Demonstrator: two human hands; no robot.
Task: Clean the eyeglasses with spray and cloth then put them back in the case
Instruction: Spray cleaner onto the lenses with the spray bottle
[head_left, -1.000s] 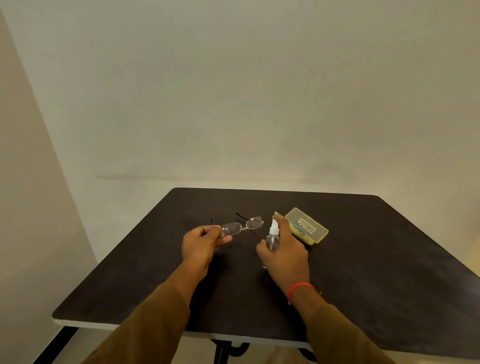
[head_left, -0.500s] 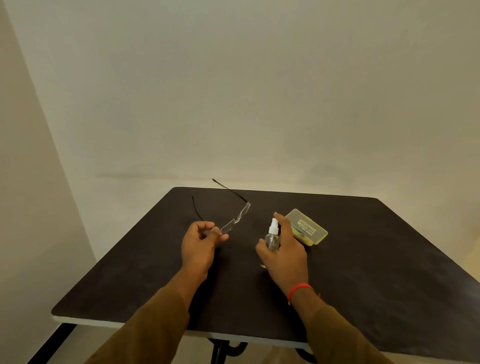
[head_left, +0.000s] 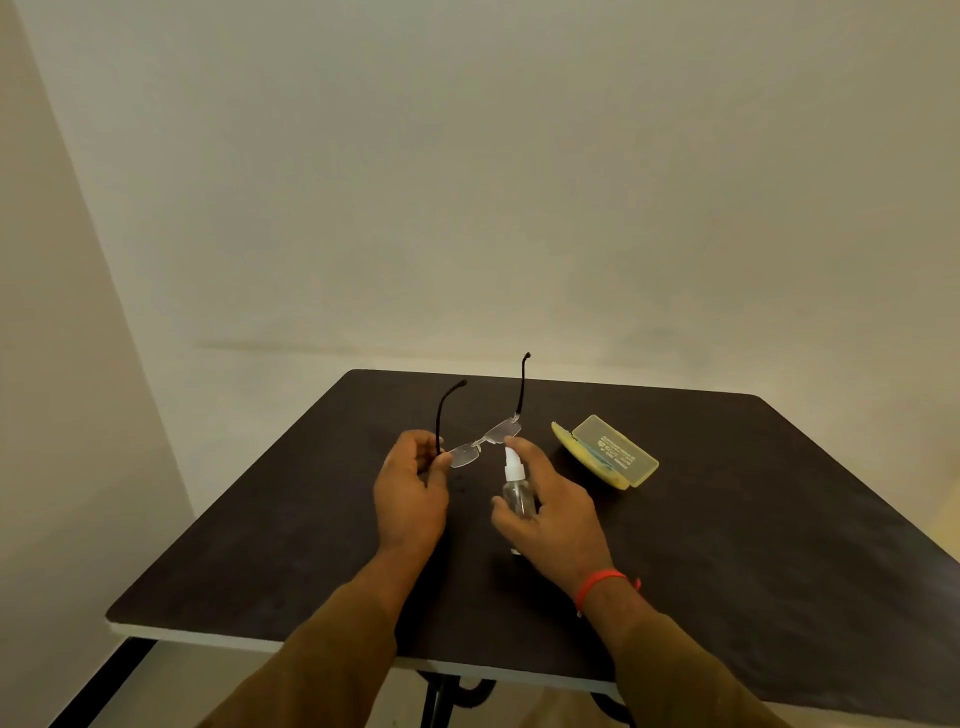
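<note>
Above the dark table (head_left: 727, 545), the left hand (head_left: 410, 499) pinches the eyeglasses (head_left: 485, 441) at one lens corner, temples pointing up. The right hand (head_left: 550, 509) is wrapped around the small spray bottle (head_left: 516, 486), forefinger on its nozzle just beside the lenses. The yellow case (head_left: 608, 457) lies open nearby.

Rimless eyeglasses (head_left: 485, 439) unfolded (temples up), clear spray bottle (head_left: 515, 486), open yellow case (head_left: 610, 452)
</note>
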